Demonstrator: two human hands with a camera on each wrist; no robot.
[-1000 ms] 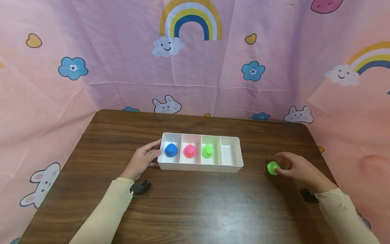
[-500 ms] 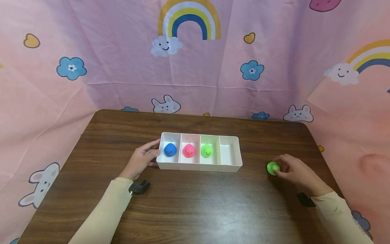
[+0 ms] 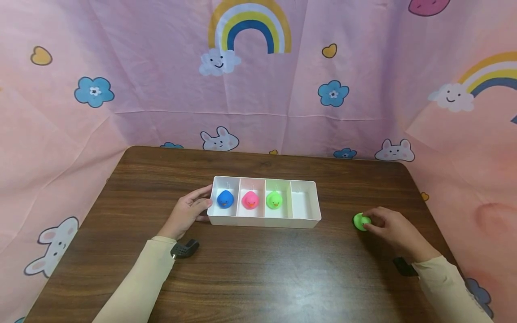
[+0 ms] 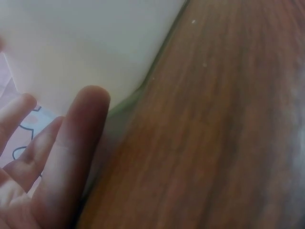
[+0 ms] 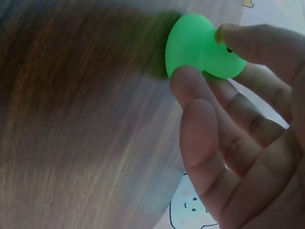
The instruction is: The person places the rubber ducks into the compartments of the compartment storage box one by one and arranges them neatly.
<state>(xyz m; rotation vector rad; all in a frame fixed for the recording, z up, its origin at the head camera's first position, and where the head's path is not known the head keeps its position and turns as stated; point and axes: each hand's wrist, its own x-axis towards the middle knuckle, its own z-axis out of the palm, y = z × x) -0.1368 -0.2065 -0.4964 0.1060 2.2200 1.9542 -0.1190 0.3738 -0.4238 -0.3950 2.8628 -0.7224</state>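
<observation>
A white box (image 3: 265,222) with a row of compartments stands mid-table. From left to right it holds a blue rubber duck (image 3: 225,199), a pink rubber duck (image 3: 250,200) and a light green rubber duck (image 3: 274,200); the rightmost compartment holds nothing. Against the box's left end rests my left hand (image 3: 182,217), its fairly straight fingers (image 4: 78,129) touching the outer wall. Right of the box, my right hand (image 3: 393,229) pinches another green rubber duck (image 5: 193,47) between thumb and fingers. That duck is tipped sideways, base to the left; whether it touches the tabletop I cannot tell.
The brown wooden table (image 3: 250,278) has rounded far corners. A pink patterned cloth (image 3: 258,98) hangs behind it and on both sides. Each wrist wears a black strap, the left strap (image 3: 185,248) showing more plainly.
The right hand's fingers have shifted slightly on the green duck, which stays at about the same spot. The left hand and the box have hardly moved, apart from a small camera shift.
</observation>
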